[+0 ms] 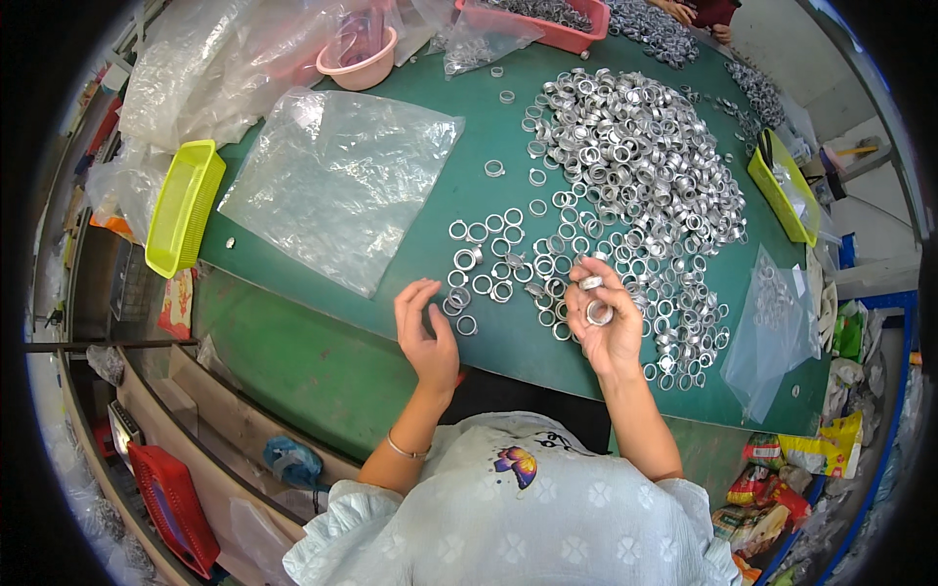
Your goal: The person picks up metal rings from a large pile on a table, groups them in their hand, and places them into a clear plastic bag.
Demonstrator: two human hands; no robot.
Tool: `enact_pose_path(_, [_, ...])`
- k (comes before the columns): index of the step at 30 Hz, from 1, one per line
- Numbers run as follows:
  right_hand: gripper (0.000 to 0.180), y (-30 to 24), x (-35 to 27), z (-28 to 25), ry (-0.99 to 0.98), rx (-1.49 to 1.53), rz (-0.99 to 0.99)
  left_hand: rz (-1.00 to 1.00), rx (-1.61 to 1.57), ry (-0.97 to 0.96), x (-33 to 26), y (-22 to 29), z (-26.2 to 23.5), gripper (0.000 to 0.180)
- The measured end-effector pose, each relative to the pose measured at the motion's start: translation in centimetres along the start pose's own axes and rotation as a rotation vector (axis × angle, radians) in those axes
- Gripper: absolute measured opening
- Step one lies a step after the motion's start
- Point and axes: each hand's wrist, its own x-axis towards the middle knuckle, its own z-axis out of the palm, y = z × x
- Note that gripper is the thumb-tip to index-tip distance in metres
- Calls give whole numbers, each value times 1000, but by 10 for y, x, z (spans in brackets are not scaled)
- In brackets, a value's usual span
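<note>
My right hand [614,327] is closed on metal rings. One metal ring [590,282] is pinched between thumb and fingers, and a second ring [599,313] rests against the palm. To its left, over the table's front edge, my left hand [427,337] has its fingers curved and apart, with nothing in them. Nearest to it on the green table [430,220] are loose silver rings [482,284], some with a small tab on the side. Beyond my right hand rises a large heap of similar rings [635,146], thinning into scattered ones around the hand.
A clear plastic bag [337,186] lies flat at the left. Yellow-green baskets [186,207] [787,195] stand at both table ends. A pink bowl [360,72] and pink tray [576,39] sit at the back. Another person's hand [721,34] shows far right. A clear bag [767,342] lies near right.
</note>
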Motion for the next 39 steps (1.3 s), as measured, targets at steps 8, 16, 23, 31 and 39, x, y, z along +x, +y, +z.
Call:
enact_pose_path(8, [21, 5, -11, -23, -53, 240, 272, 106, 400, -324, 9, 7, -13, 40])
enact_pose_path(16, [22, 14, -25, -1, -136, -171, 238, -795, -957, -451, 10, 49, -17, 42])
enact_pose_path(23, [33, 14, -38, 24, -258, -595, 43, -941, -1148, -574, -4, 52, -10, 41])
enact_pose_path(31, [13, 12, -35, -1, -127, -117, -85, -480, -499, -461, -13, 65, -7, 38])
enact_pose_path(39, [17, -18, -35, -50, 47, 53, 13, 111, 423, -510, -7, 32, -3, 54])
